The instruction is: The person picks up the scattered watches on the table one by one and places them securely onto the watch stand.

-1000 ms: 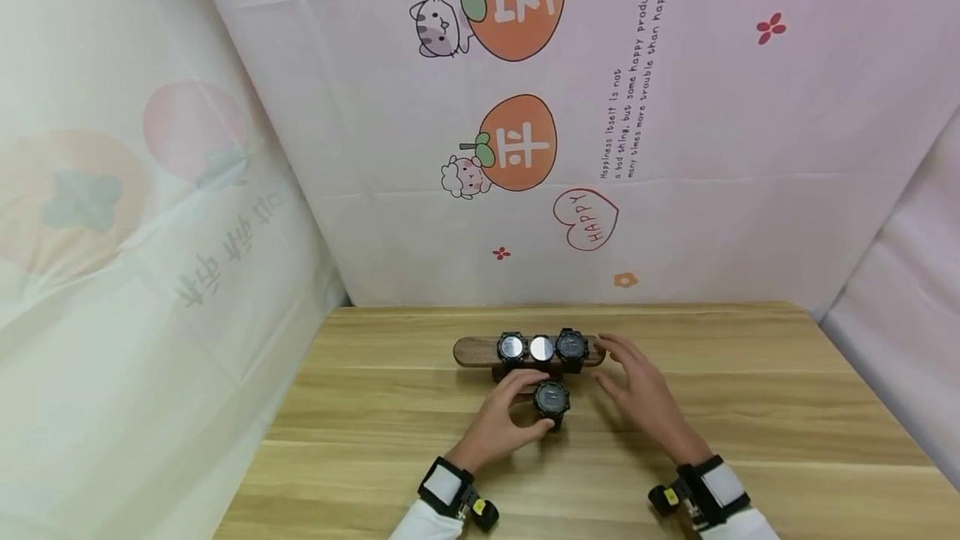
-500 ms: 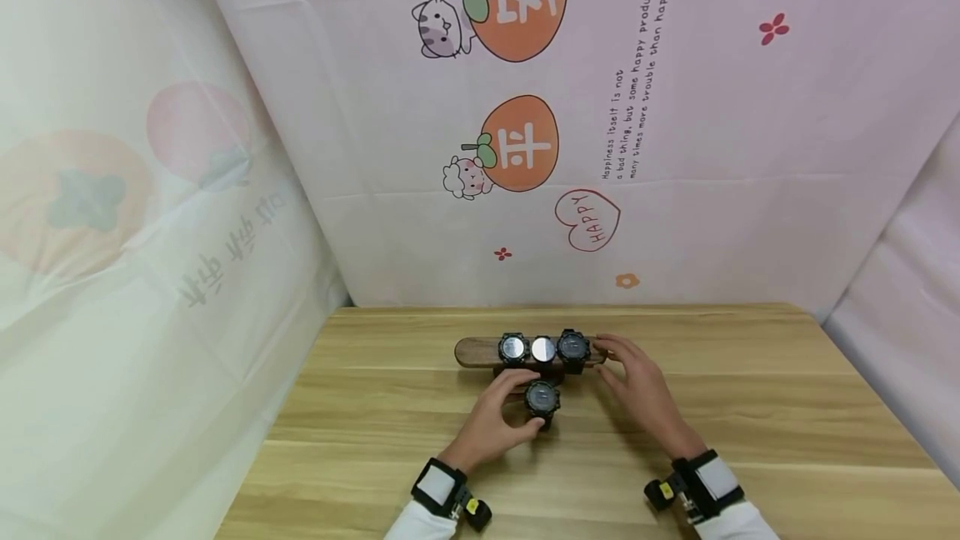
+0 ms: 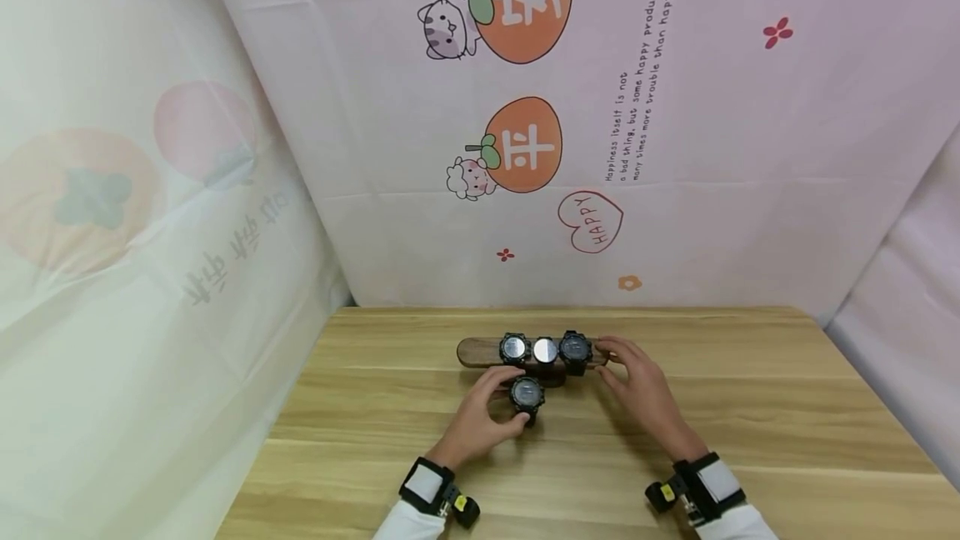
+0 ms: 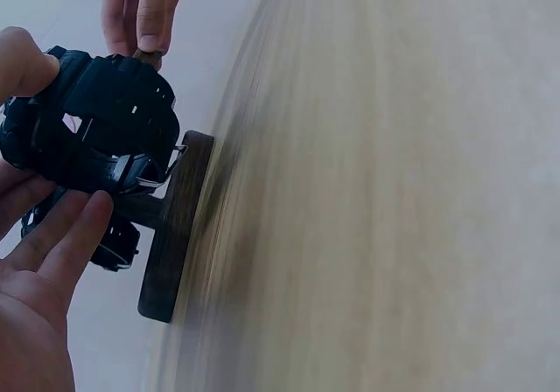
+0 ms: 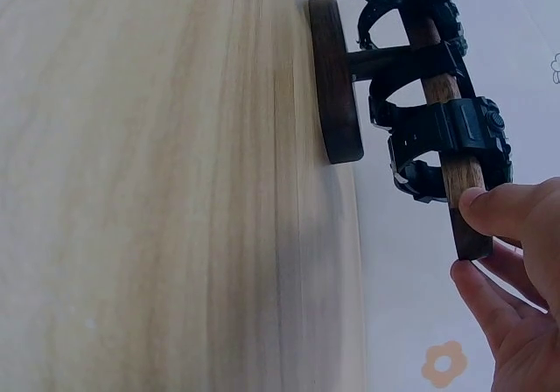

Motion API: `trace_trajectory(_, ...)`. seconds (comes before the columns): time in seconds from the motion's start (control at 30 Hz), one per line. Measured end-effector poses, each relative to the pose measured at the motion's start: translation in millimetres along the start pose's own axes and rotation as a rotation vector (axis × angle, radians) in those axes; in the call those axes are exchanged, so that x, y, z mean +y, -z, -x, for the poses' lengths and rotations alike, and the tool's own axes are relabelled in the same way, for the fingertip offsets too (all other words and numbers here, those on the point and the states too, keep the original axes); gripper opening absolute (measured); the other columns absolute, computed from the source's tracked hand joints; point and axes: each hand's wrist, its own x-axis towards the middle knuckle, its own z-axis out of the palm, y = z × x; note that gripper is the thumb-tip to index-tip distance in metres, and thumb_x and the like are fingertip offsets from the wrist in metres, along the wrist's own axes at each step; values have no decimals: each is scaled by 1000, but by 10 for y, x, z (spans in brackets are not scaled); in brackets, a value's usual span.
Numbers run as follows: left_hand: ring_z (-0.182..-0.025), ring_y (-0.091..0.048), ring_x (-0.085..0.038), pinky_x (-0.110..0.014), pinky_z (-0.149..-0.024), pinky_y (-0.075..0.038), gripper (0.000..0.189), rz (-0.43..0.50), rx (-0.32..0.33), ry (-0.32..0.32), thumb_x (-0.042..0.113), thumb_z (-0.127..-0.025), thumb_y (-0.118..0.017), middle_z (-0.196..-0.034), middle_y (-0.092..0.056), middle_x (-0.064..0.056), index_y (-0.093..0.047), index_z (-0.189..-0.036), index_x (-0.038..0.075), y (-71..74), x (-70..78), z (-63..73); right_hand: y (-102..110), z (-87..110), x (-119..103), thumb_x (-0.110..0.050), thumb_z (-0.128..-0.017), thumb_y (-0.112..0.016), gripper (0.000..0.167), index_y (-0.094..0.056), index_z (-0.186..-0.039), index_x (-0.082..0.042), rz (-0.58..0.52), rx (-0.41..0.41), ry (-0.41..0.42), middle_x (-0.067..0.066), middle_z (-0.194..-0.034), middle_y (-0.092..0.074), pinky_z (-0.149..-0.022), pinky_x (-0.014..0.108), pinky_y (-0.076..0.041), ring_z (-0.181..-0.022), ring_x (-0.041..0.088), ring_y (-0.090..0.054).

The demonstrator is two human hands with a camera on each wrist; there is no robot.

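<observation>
My left hand [image 3: 476, 423] pinches a black wristwatch [image 3: 527, 392] between thumb and fingers, in front of the wooden watch stand [image 3: 474, 352]. Its strap forms a loop with the buckle showing in the left wrist view, where the watch [image 4: 118, 116] overlaps the stand behind it. My right hand [image 3: 643, 394] grips the right end of the stand's bar. Thumb on one side and fingers on the other show in the right wrist view, around the bar's dark tip [image 5: 471, 234]. Three watches sit on the bar: a left one [image 3: 513, 347], a middle one [image 3: 545, 350] and a right one [image 3: 576, 348].
The stand rises on a short post from a dark base [image 5: 336, 81] on the wood-grain table [image 3: 720, 373]. Behind the table hangs a white printed cloth [image 3: 675, 232], and another cloth [image 3: 225, 340] hangs along the left side.
My left hand has carried the watch leftward, from below the bar's right-hand watch to below the left and middle ones. My right hand has come onto the bar's end and stays there.
</observation>
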Motion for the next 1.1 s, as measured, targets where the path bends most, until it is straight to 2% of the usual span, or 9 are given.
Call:
trace_trajectory(0.17, -144, -53, -21, -40, -119, -50, 68, -16, 4, 24, 18, -89, -86, -154, -56, 3, -57, -151, 20, 28, 14, 19, 9, 4, 6, 8, -83, -86, 50, -70, -130, 2, -14, -2, -4, 21, -135, -68, -91, 50, -64, -111, 35, -73)
trace_trajectory(0.27, -144, -54, -21, -40, -120, -49, 68, -15, 8, 27, 18, -89, -86, -154, -56, 2, -57, -151, 18, 43, 12, 31, 10, 6, 7, 7, -83, -86, 50, -70, -130, 1, -10, -4, -11, 20, -135, -68, -91, 51, -64, -110, 35, -73)
trace_trajectory(0.43, -139, -58, -23, -36, -114, -54, 66, 6, 17, 15, 15, -91, -84, -154, -55, -4, -57, -150, 11, 68, -6, 57, 1, 4, 17, 7, -83, -87, 50, -70, -130, 1, -20, -12, -22, 20, -135, -68, -91, 50, -63, -110, 35, -73)
trace_trajectory(0.67, -136, -59, -21, -34, -111, -56, 64, 37, 29, 37, 12, -91, -84, -153, -55, 0, -58, -149, 14, 102, -36, 91, -5, 3, 41, 8, -83, -86, 49, -70, -128, 2, -39, -8, -15, 21, -134, -68, -90, 48, -64, -108, 35, -74)
trace_trajectory(0.87, -139, -58, -21, -39, -114, -54, 65, -7, 51, 35, 14, -90, -84, -154, -56, 1, -58, -149, 20, 126, -40, 112, -3, 5, 49, 7, -83, -86, 49, -70, -129, 1, -35, -15, -24, 21, -134, -68, -91, 48, -64, -109, 35, -74)
trace_trajectory(1.1, -141, -56, -24, -46, -115, -53, 67, -58, 66, 24, 16, -89, -84, -154, -57, 1, -58, -151, 21, 168, -47, 136, 11, 1, 40, 6, -84, -86, 49, -69, -130, 0, -27, -28, -37, 20, -135, -68, -93, 50, -63, -110, 35, -73)
